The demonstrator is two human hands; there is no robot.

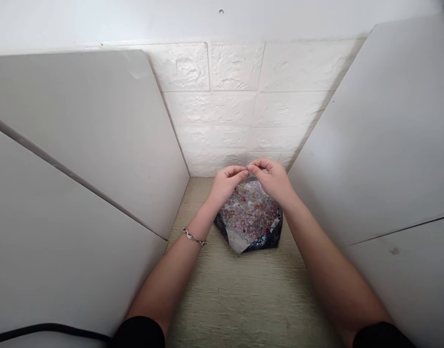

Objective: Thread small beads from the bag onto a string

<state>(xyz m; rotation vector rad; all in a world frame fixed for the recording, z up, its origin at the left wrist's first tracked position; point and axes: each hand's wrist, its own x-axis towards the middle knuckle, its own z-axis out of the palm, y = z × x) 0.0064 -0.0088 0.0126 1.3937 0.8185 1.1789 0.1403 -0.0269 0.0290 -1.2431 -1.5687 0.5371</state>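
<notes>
Small pink, red, clear and pale beads (249, 210) lie in a heap, apparently in or under clear plastic. A dark blue patterned wrapper or folded holder (267, 240) surrounds them, with a pale corner towards me. Over the far edge of the heap, my left hand (227, 181) pinches with thumb and fingers. My right hand (271, 176) pinches too, its fingertips meeting those of the left. Whatever sits between the fingertips is too small to make out.
White panels rise on the left (98, 125) and right (374, 125). Behind stands a white brick-patterned wall (229, 108). The beads rest on a pale wood-grained surface (240, 299). A black cable (51, 328) runs along the lower left.
</notes>
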